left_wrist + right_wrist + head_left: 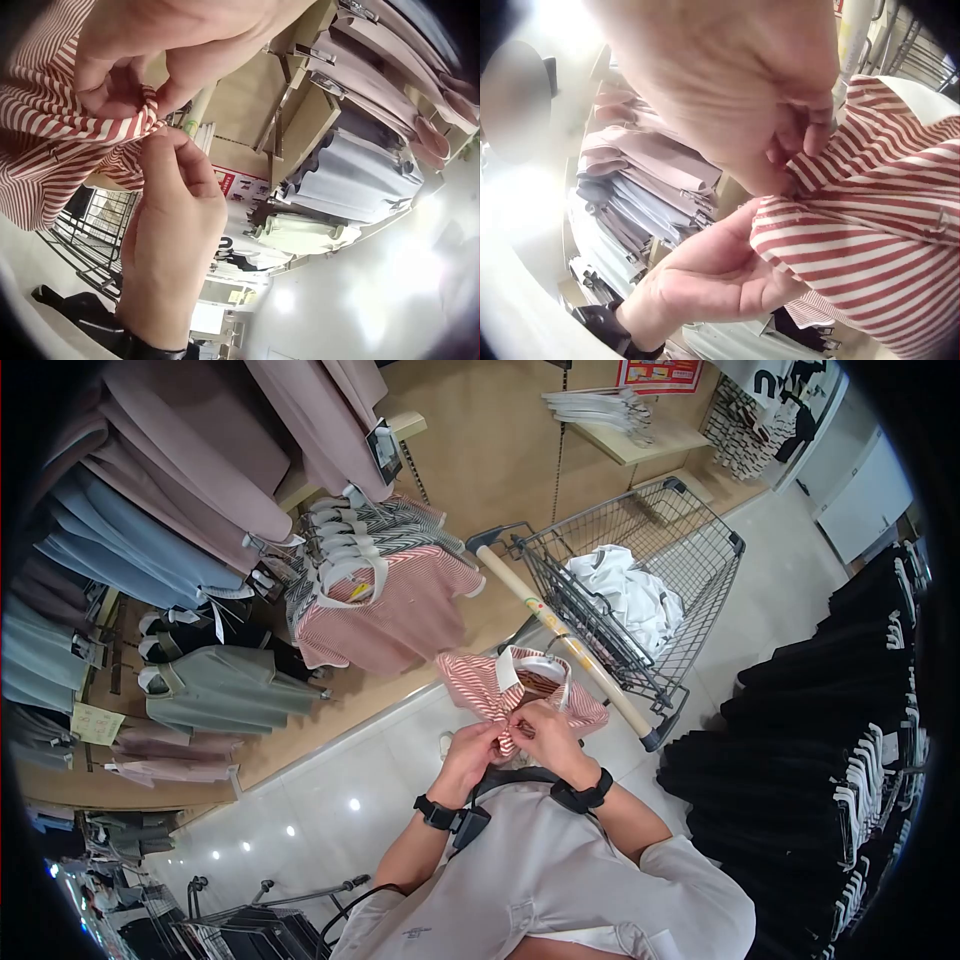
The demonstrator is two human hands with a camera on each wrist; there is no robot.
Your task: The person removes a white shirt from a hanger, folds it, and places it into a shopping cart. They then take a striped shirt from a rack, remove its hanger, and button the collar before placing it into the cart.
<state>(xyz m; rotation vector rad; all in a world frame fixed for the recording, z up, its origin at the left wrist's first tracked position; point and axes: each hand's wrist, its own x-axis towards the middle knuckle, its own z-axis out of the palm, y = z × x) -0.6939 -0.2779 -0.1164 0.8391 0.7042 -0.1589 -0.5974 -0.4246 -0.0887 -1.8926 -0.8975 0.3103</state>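
Note:
A red-and-white striped shirt [472, 682] with a white collar [510, 672] hangs in front of the person's body. My left hand [470, 758] pinches the fabric near its front edge. Right beside it, my right hand [552, 740] pinches the same stretch of cloth, the fingertips of both hands almost meeting. Seen from the left wrist, the gathered striped cloth [112, 129] makes a folded ridge between the hands. In the right wrist view, a striped panel [855, 255] spreads out from the left hand [712, 274]. The fingers partly hide the pinched spot.
A shopping cart [600, 695] holding white garments [625, 595] stands just ahead. Striped shirts [400, 605] hang on the rack at left, with pink garments [180, 450] above. Black garments [780, 710] line the right side. Another cart [250, 920] is at lower left.

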